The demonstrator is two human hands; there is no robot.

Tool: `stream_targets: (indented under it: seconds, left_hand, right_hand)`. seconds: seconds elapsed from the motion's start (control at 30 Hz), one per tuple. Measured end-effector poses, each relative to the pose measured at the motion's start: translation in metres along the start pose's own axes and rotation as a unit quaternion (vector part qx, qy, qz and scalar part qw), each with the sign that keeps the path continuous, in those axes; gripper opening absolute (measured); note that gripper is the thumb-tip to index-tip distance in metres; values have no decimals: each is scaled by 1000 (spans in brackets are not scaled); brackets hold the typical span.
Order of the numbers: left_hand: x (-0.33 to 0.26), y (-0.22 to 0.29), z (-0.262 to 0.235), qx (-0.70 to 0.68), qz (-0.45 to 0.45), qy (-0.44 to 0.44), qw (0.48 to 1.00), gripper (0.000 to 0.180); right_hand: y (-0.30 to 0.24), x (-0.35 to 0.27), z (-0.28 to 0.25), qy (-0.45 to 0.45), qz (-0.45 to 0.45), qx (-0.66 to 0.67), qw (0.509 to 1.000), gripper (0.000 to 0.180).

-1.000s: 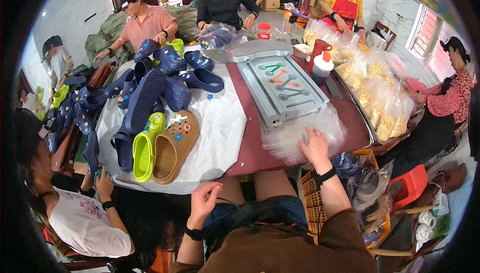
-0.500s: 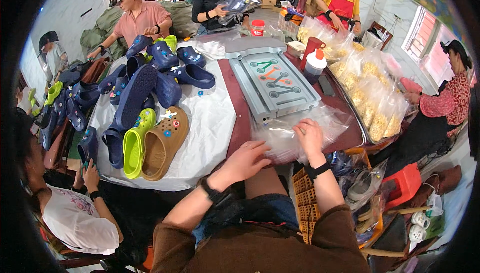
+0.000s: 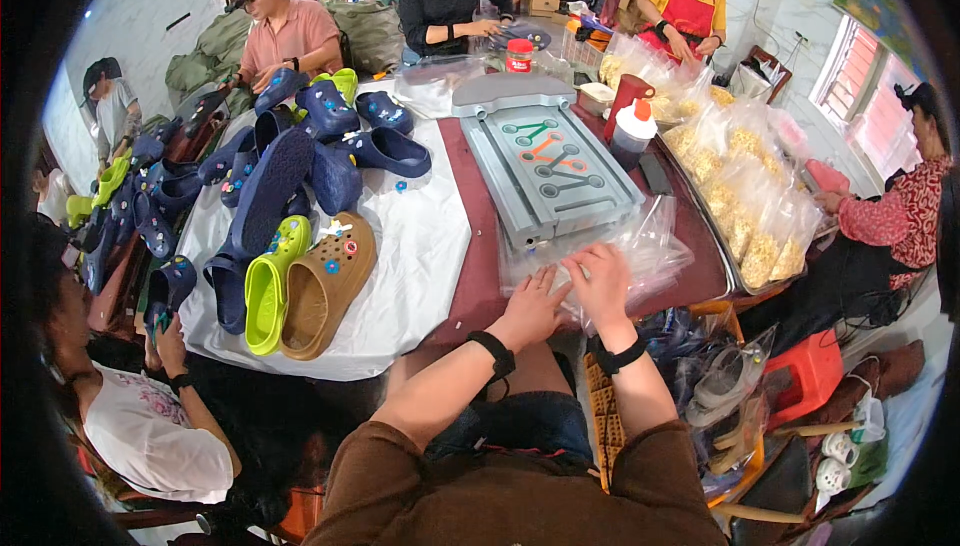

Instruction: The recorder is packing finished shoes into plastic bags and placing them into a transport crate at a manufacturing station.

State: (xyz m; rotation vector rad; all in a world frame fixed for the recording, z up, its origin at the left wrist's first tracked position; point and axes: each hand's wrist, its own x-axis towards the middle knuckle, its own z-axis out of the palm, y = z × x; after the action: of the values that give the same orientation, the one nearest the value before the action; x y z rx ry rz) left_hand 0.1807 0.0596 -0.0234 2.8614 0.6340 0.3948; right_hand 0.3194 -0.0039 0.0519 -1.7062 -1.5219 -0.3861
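Observation:
A stack of clear plastic bags (image 3: 645, 251) lies at the near edge of the dark red table, partly under a grey plastic case (image 3: 550, 151) printed with coloured link shapes. My left hand (image 3: 533, 308) rests on the near side of the bags with its fingers stretched out. Close beside it, my right hand (image 3: 600, 281) has its thumb and fingers pinched together on the edge of a plastic bag. The fingertips of both hands nearly meet. My palms are turned down, so the left thumb is mostly hidden.
Navy clogs (image 3: 325, 111), a lime clog (image 3: 275, 291) and a brown clog (image 3: 330, 286) sit on white sheeting (image 3: 425, 236) to the left. A bottle (image 3: 633, 133) and a tray of bagged yellowish pieces (image 3: 750, 196) stand right. Several people work around the tables.
My left hand has moved right, close to my right hand. My right hand has shifted slightly left and down, now pinching the bag. Across the table, a person has lowered a bagged dark item.

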Motion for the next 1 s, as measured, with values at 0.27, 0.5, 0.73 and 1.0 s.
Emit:
stream_targets:
  seconds: [0.27, 0.5, 0.73, 1.0]
  left_hand:
    - [3, -1, -3, -19, -21, -2, 1000, 60]
    - [-9, 3, -40, -116, -17, -164, 980, 62]
    - [-95, -3, -104, -468, 62, -40, 881, 80]
    - [-179, -48, -94, -757, -305, 195, 544, 56]
  right_hand:
    - [-76, 15, -75, 80, -14, 103, 991, 10]
    - [-107, -1, -113, 186, -11, 201, 962, 13]
    - [-127, -16, -63, 140, -69, 218, 963, 16]
    - [-158, -46, 25, -188, -77, 358, 912, 23]
